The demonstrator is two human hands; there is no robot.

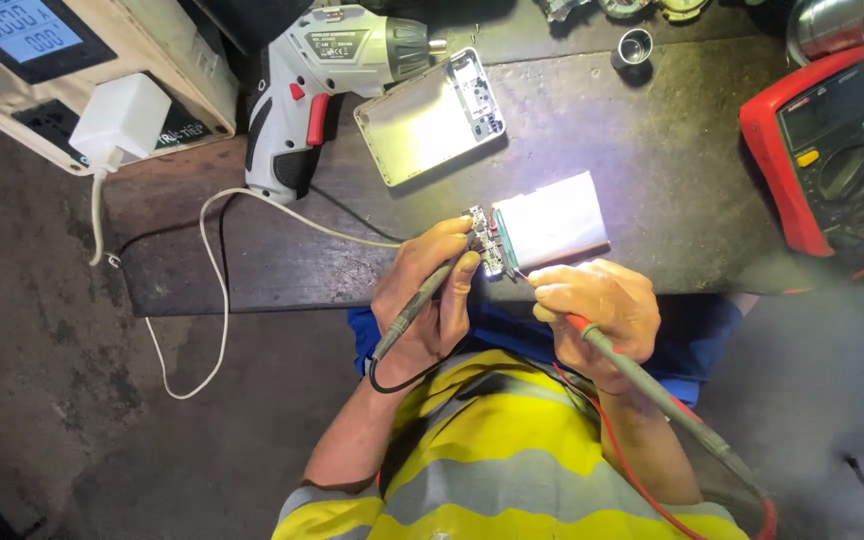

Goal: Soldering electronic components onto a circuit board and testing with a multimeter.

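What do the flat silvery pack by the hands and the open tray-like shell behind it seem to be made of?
The flat silvery pack looks foil-wrapped: smooth, glaring under the light, probably a metallised pouch. The open shell looks like moulded plastic, white at the rim with small ribs and posts at one end; its shiny inner face may be a metal sheet, though glare leaves that open.

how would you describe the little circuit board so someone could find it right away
Start at the dark workbench and find the bright silver flat battery pack near its front edge. The small circuit board sits against that pack's left end, between the left hand and right hand, both holding probes. Unlike the smooth pack and the empty casing behind it, it is studded with tiny components.
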